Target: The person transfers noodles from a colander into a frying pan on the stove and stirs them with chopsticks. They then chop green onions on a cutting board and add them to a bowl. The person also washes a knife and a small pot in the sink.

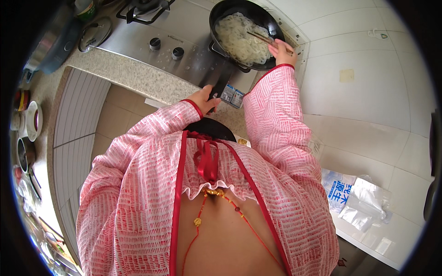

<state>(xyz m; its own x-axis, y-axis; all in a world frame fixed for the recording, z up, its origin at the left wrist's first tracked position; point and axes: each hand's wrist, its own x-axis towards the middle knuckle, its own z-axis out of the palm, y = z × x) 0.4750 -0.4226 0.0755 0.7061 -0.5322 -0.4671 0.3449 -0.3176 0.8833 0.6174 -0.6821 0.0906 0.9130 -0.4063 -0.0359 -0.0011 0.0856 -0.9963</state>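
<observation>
My left hand (204, 99) grips the black handle (223, 77) of a deep dark wok (221, 15). The wok rests on the right burner of a steel gas cooktop (138, 57). Pale, translucent sliced food (241, 41), possibly noodles or shredded vegetable, fills much of the wok. In my right hand (284, 52) is a pair of brown chopsticks (259, 36), their tips in the food. Both sleeves are pink and white with red cuffs.
Left of the two control knobs (166, 48) lies a glass lid (95, 34). Small packets (232, 95) lie beside the wok handle. Along the left counter stand a white bowl (34, 120) and a small dark pot (26, 154). A tiled wall (352, 69) bounds the right side.
</observation>
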